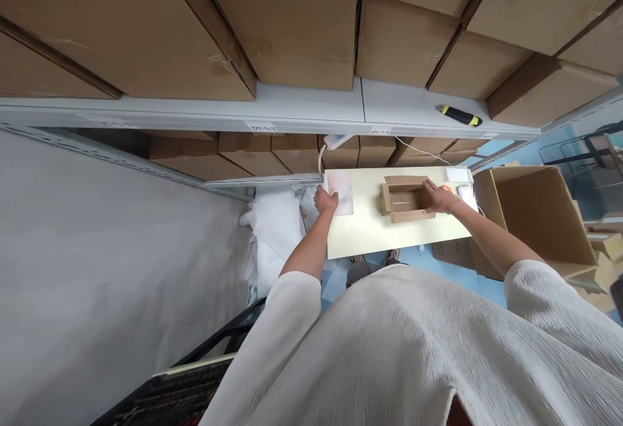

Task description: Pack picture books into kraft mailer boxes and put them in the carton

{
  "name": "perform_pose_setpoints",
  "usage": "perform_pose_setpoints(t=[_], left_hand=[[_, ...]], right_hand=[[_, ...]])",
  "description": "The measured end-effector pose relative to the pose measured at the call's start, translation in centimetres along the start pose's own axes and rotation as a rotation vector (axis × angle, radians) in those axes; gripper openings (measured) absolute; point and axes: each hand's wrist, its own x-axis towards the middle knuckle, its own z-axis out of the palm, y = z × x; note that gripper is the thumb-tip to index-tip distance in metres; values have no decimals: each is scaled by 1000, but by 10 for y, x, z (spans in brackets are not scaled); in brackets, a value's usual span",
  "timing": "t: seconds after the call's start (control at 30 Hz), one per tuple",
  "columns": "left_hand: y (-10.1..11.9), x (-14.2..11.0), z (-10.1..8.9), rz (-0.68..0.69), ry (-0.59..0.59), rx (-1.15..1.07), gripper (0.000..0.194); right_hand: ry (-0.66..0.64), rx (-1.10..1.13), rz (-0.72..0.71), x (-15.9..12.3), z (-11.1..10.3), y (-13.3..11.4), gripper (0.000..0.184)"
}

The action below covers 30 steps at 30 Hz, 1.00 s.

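A small open cardboard box (pixel 413 216) stands upright on the cream tabletop (pixel 365 234), its flaps raised and its inside showing. My right hand (pixel 438 197) grips the right end of this box, fingers over the rim. At the table's left edge is my left hand (pixel 326 200), its fingers curled and its thumb toward a pale pinkish, thin sheet or bag (pixel 341 192). Whether those fingers pinch the sheet or something else is hidden.
Shelves above hold large cartons (pixel 292 30); a black-and-yellow tool (pixel 460 115) lies on the shelf. A power strip (pixel 337 141) hangs behind the table. White packing material (pixel 275 238) is piled left, a big open carton (pixel 535 218) stands right. Small items (pixel 457 175) sit at the table's right end.
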Motion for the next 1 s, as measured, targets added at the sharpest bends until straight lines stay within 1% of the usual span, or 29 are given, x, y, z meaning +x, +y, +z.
perform_pose_setpoints(t=[0.13, 0.2, 0.3, 0.4, 0.53, 0.67, 0.73, 0.87, 1.0], left_hand=[[-1, 4, 8, -30, -57, 13, 85], [-4, 3, 12, 9, -67, 44, 83], [-11, -1, 16, 116, -62, 99, 79], [-14, -3, 20, 142, -62, 114, 76], [-13, -1, 23, 76, -57, 81, 75], [-9, 4, 24, -39, -45, 45, 71], [-8, 7, 23, -86, -41, 45, 66], [-7, 8, 22, -81, -46, 83, 49], [-6, 2, 22, -55, -32, 66, 49]], right_hand=[[-3, 26, 3, -2, -2, -1, 140], [-8, 35, 12, -3, -3, -1, 142], [-16, 38, 20, -4, -3, -1, 143], [-30, 17, 20, -5, -3, -3, 143], [-41, 8, 33, -5, -4, -4, 146], [-34, 10, 31, -5, -3, -4, 146], [-39, -7, 30, -4, -2, -2, 148], [-59, -48, 18, -3, 0, 1, 148], [-53, -53, 12, 0, 2, 4, 148]])
